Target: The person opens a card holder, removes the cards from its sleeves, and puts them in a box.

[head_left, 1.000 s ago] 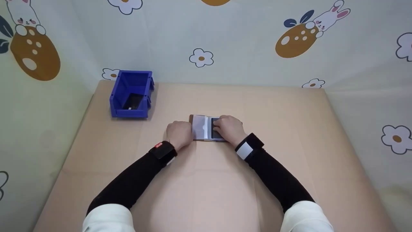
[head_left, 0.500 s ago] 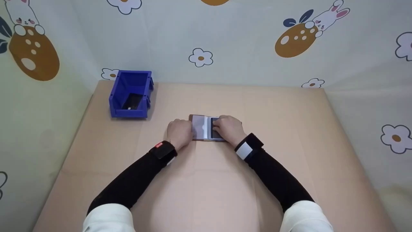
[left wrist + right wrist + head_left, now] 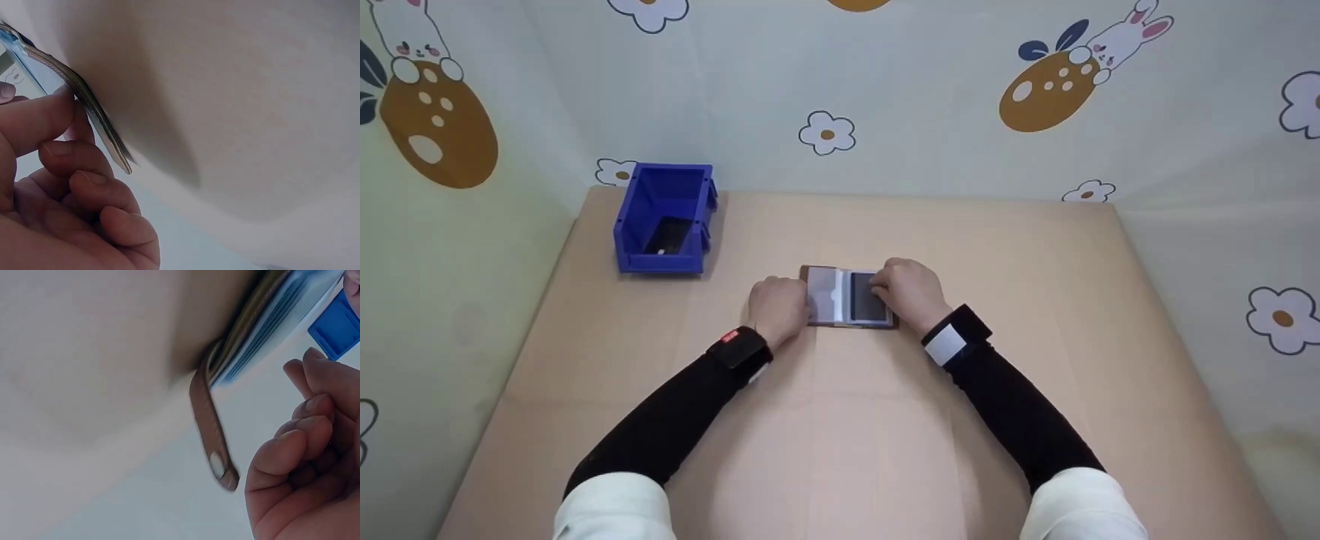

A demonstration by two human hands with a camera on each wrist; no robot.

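A brown card holder (image 3: pixel 821 295) lies spread flat in the head view, with clear sleeves inside. A dark card (image 3: pixel 867 301) shows in its right-hand sleeve. My left hand (image 3: pixel 778 307) pinches the holder's left edge; thumb and forefinger meet there in the left wrist view. Over the right side is my right hand (image 3: pixel 913 295), fingers loosely curled. From the right wrist the fingertips (image 3: pixel 289 441) look apart from the holder, and nothing shows between them. A brown strap (image 3: pixel 207 419) with a round snap sticks out of the holder's right end.
At the back left of the table (image 3: pixel 825 435) stands a blue bin (image 3: pixel 662 263) with a flat black object (image 3: pixel 669 234) inside. Patterned sheets (image 3: pixel 930 90) rise behind the table and along both sides.
My right hand has drawn off the dark card, up and to the right, uncovering more of it and the holder's right edge. The left hand has kept its hold.
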